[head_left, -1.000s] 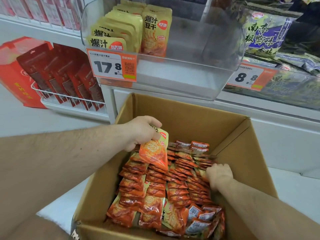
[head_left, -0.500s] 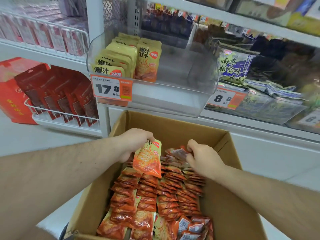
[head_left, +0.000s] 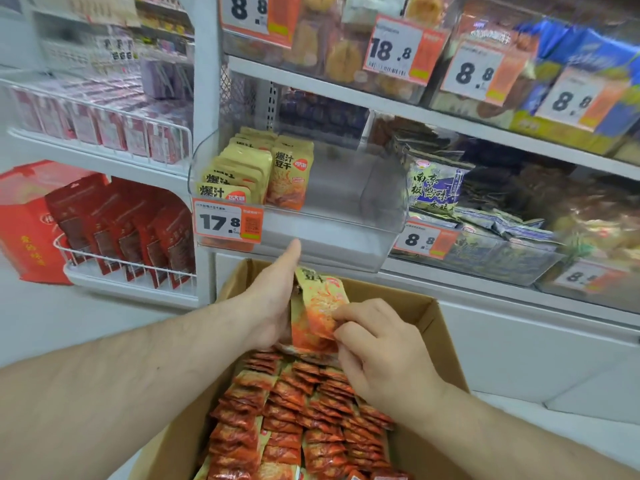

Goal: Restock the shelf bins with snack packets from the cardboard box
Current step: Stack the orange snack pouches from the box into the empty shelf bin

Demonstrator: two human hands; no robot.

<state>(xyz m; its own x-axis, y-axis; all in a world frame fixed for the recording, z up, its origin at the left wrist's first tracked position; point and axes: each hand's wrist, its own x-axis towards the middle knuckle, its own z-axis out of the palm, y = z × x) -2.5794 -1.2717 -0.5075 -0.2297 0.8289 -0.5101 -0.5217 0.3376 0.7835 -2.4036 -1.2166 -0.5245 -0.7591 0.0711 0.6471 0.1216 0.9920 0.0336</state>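
Shop aisle, white shelving [head_left: 332,95] stacked with snack goods behind orange-and-white price tags. Landmark: the clear bin [head_left: 311,202] with the 17.8 tag [head_left: 227,221] on its front left corner. Inside it, at its left end, two rows of yellow packets [head_left: 256,171] standing upright, black characters and an orange picture on the front; exact count unclear, roughly eight; rest of the bin bare. Directly below the bin, one open cardboard box [head_left: 422,306], packed with rows of orange-red packets [head_left: 298,410] lying on edge, too many to count.

Two hands, both over the box's far end, just under the bin. Left hand [head_left: 273,299] grips a small stack of packets [head_left: 317,310] from the left side, thumb sticking straight up toward the bin's front lip. Right hand [head_left: 377,348] pinches the stack's right edge with curled fingers. Stack is upright, yellow top, orange lower half, how many in it cannot tell.

Right of the bin, a second clear bin of blue-green packets [head_left: 436,188] with an 8.8 tag [head_left: 420,240]. Left of the bin, a white wire rack [head_left: 128,268] holding dark red pouches [head_left: 117,230], about five, beside one red box [head_left: 24,223].
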